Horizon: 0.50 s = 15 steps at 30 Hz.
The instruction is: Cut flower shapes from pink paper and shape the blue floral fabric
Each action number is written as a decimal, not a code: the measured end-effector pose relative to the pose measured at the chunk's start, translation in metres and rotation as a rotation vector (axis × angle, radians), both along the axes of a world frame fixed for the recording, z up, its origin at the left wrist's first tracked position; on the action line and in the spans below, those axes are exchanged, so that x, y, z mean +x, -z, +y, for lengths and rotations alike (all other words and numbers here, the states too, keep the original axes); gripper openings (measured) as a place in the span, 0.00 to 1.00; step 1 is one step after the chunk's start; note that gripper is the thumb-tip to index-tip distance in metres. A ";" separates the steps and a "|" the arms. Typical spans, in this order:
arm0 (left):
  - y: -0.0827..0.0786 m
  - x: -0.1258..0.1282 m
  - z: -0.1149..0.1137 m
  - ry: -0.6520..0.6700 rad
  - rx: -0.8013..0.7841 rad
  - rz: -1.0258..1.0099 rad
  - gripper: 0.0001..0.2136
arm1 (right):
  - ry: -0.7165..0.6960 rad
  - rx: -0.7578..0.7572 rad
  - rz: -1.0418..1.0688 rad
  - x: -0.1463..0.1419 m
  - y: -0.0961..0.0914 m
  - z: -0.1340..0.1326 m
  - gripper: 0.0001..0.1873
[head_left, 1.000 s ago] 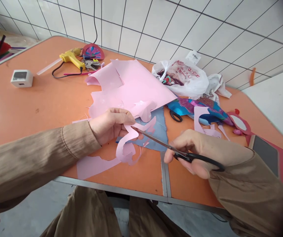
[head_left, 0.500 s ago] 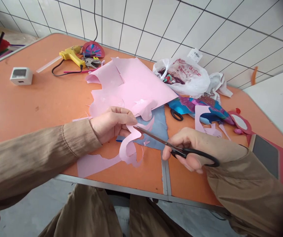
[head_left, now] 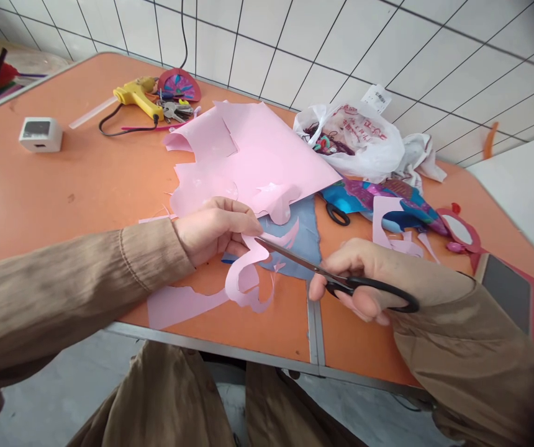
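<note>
My left hand (head_left: 223, 231) pinches a curling pink paper strip (head_left: 238, 279) between thumb and fingers; the strip hangs in loops over the table's front part. Black-handled scissors (head_left: 364, 290) are gripped in my right hand (head_left: 357, 279), thumb and fingers at the handles. Their blades point left and meet the pink strip just beside my left fingertips. The blade tips are partly hidden by the paper. Beneath the hands lie a blue sheet (head_left: 302, 242) and a flat pink scrap (head_left: 178, 305). A large pink sheet (head_left: 262, 152) with cut edges spreads behind them.
A yellow glue gun (head_left: 136, 98), keys (head_left: 176, 110) and a white cube-shaped device (head_left: 40, 135) sit at the back left. A white plastic bag (head_left: 364, 146) stands by the tiled wall. Pink offcuts (head_left: 381, 223), another scissor handle (head_left: 338, 214) and a phone-like slab (head_left: 502, 292) lie right.
The camera view has shifted slightly. Both hands keep nearly the same hold, and the scissors stay at the strip; its hanging loops have swung a little.
</note>
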<state>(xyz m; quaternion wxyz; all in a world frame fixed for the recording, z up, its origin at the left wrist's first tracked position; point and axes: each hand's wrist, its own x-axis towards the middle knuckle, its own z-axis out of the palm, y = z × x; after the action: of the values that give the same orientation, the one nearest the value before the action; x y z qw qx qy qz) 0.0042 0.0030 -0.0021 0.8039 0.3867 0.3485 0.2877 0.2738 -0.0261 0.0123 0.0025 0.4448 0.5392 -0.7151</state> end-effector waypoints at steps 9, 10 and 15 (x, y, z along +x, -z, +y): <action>-0.001 0.001 -0.001 -0.023 -0.026 0.027 0.08 | -0.063 -0.068 0.032 0.002 0.003 0.008 0.39; -0.001 0.001 -0.001 -0.024 -0.024 0.029 0.08 | -0.059 -0.056 0.030 0.002 0.002 0.008 0.39; 0.000 0.000 0.000 -0.015 -0.015 0.036 0.09 | -0.054 -0.011 -0.044 -0.002 -0.006 0.006 0.36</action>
<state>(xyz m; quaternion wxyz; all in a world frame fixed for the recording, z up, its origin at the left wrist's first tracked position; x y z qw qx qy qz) 0.0042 0.0029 -0.0019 0.7982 0.3831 0.3678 0.2843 0.2717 -0.0200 0.0187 0.0363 0.4457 0.5467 -0.7079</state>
